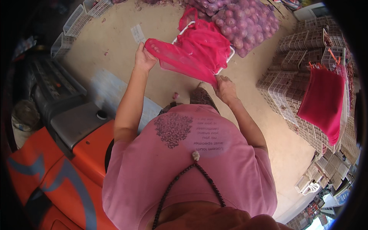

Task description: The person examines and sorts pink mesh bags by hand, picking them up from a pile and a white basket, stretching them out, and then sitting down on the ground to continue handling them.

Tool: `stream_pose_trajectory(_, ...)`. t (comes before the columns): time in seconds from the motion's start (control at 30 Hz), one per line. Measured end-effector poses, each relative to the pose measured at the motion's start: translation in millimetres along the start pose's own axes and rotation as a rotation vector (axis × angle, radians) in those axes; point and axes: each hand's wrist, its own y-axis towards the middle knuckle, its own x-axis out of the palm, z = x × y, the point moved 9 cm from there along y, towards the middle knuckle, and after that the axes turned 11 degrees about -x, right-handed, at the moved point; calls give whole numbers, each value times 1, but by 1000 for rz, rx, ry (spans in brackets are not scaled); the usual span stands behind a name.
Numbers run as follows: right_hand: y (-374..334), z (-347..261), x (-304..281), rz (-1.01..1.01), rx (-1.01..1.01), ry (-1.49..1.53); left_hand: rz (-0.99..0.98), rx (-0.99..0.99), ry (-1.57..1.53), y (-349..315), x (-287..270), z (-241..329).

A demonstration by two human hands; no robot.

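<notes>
1. Left grip [145,59] and right grip [226,90]: closed on pink mesh bag [184,63], stretched between them, near side of white basket [231,55].
2. Onion sack [245,23]: far right, beside basket.
3. Mesh pile [205,42] hides basket interior.

The net [180,58] I'm looking at is bright pink, fine mesh, thin enough to see thru in spots. It's held up, pulled out lengthwise along the near side of the white crate [231,55]. L end's wide & rounded, out past the crate's L side; R end's gathered narrow, just by the crate's near R corner. Btwn the two, it's fairly straight w/ soft folds. More mesh [203,42], same colour, sits heaped in the crate; can't tell if it's joined on.
</notes>
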Motion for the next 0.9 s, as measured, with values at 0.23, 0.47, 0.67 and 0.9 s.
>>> stream_pose_trajectory(0.23,67,148,-25,334,309,-199,301,-20,595,49,37,-54)
stream_pose_trajectory(0.47,42,195,43,113,369,115,503,-230,237,-29,-135,-131)
stream_pose_trajectory(0.67,-27,208,161,-204,373,315,664,-273,-185,-87,-247,-170)
stream_pose_trajectory(0.9,-89,241,103,-24,554,242,520,-315,-64,-35,-193,-194)
